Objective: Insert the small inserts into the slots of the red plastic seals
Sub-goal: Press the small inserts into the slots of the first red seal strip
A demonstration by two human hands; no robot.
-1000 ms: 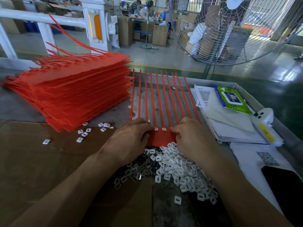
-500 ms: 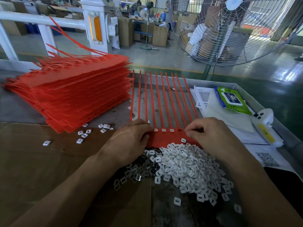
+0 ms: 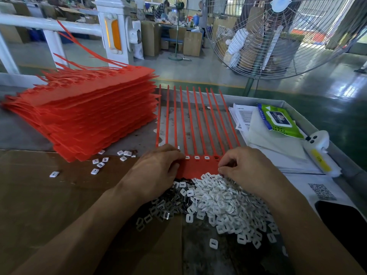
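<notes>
Red seal strip point(image 3: 198, 167), straps fanned away from the person, flat on the counter point(image 3: 23, 135); three white inserts seated in its visible slots. Left hand point(image 3: 156, 171) rests flat on the strip's left end. Right hand point(image 3: 246, 167), fingers curled at the insert pile point(image 3: 224, 203), probably pinching one. Stack of red seals point(image 3: 85, 118) at left.
</notes>
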